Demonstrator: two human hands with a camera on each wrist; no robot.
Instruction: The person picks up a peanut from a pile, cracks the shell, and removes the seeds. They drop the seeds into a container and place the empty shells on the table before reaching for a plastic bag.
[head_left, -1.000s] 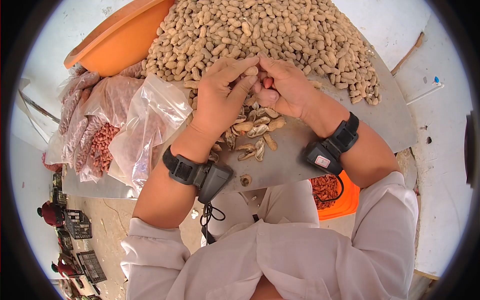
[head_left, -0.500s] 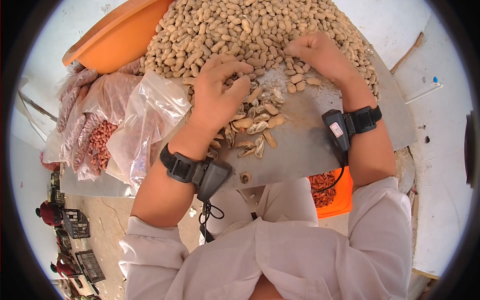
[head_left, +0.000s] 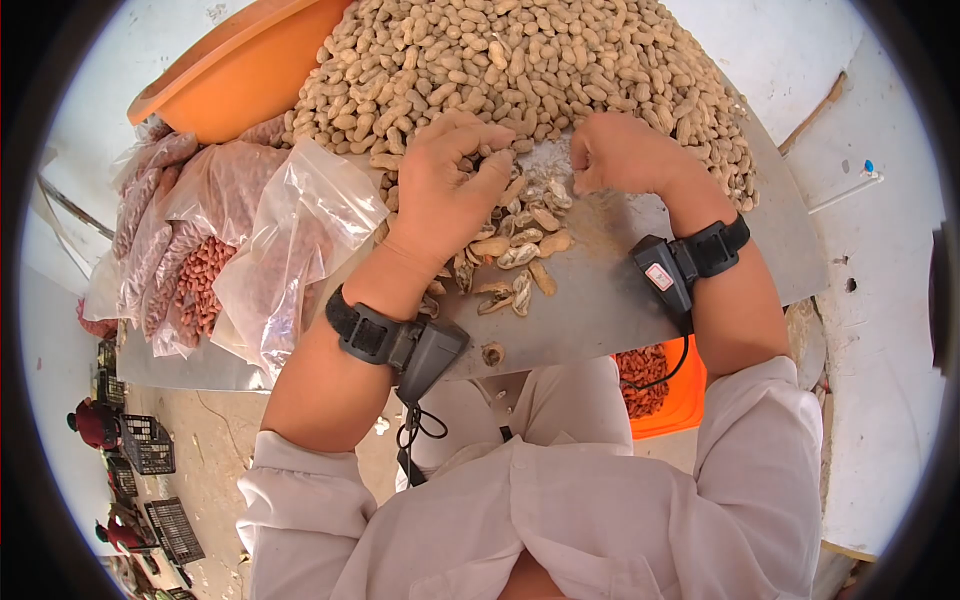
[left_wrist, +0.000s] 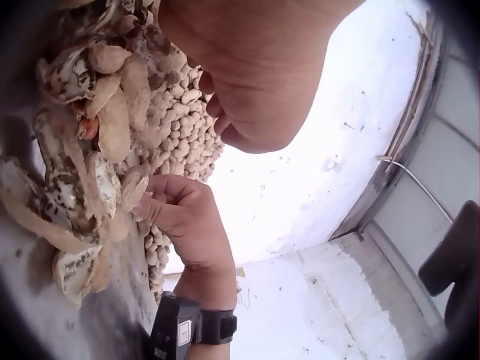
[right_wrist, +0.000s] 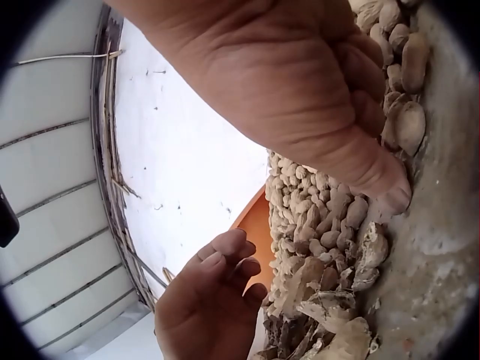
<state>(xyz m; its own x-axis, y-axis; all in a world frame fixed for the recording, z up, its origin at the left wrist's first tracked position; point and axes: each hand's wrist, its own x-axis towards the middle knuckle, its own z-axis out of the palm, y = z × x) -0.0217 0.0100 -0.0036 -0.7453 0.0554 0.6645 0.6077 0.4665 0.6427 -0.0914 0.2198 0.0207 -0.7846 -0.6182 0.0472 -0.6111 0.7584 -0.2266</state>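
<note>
My left hand (head_left: 440, 190) hovers at the left of a small heap of split peanut shells (head_left: 520, 255), fingers loosely bent and thumb apart. In the right wrist view nothing shows between the fingertips of that left hand (right_wrist: 206, 300). My right hand (head_left: 625, 155) is low over the metal table, at the near edge of a big pile of unshelled peanuts (head_left: 560, 60). Its fingers are curled under, and its thumb tip comes down close to the tabletop beside some peanuts (right_wrist: 409, 127). I cannot tell whether the curled fingers hold anything.
An orange basin (head_left: 230, 80) leans at the back left. Clear plastic bags of shelled peanuts (head_left: 205, 285) lie on the table's left side. An orange container (head_left: 685, 390) of reddish kernels stands below the front edge. Black crates (head_left: 150, 445) and people are far left.
My hands were together around a peanut with a red kernel showing. They parted; the right hand reached over the pile at right, then came back nearer. The left hand stayed above the shells.
</note>
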